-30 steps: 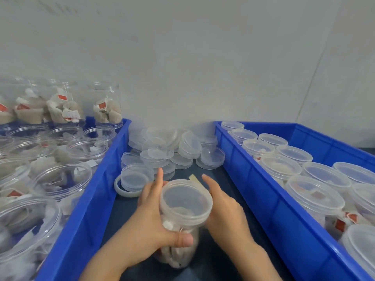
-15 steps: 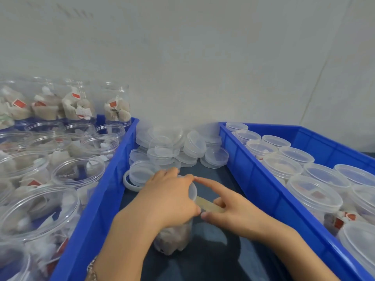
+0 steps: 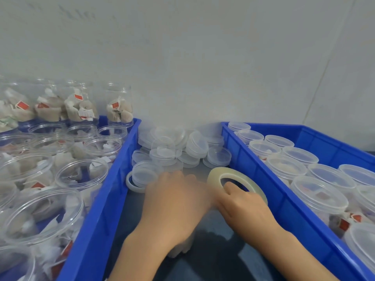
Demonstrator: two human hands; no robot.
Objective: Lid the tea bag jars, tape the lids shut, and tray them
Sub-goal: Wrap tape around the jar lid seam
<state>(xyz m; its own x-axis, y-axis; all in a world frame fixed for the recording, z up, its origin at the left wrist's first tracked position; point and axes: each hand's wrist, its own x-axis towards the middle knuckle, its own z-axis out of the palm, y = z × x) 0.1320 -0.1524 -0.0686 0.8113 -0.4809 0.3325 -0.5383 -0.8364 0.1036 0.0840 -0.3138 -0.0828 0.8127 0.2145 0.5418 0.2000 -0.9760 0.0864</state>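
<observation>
Jar [image 3: 179, 249]: clear plastic, on the dark table [image 3: 213, 258], almost wholly hidden under the left hand [image 3: 174, 207]. Only its lower part shows below the palm, pale tea bags inside. Lid not visible; whether it is seated cannot be told.

Left hand: palm down over the top of the jar, fingers curved over it and pointing away from the person. Frame is motion-blurred here, so the exact grip is unclear.

Right hand [image 3: 243, 203]: just right of the left hand, touching or nearly touching it. It holds a roll of clear tape [image 3: 236, 179], with one finger hooked through the core and the rest curled along the roll's near edge. The roll is tilted, its open face toward the camera.

Beyond both hands: a heap of loose clear lids [image 3: 178, 149] against the wall, some stacked, some on edge. A second tape roll [image 3: 132, 184] lies flat just left of the left hand's fingertips, with a lid resting in it.

Left of the left hand: blue tray [image 3: 101, 199] of open, unlidded jars [image 3: 81, 175] with tea bags, more stacked at the back.

Right of the right hand: second blue tray [image 3: 284, 199], holding lidded jars [image 3: 319, 194] in rows.
</observation>
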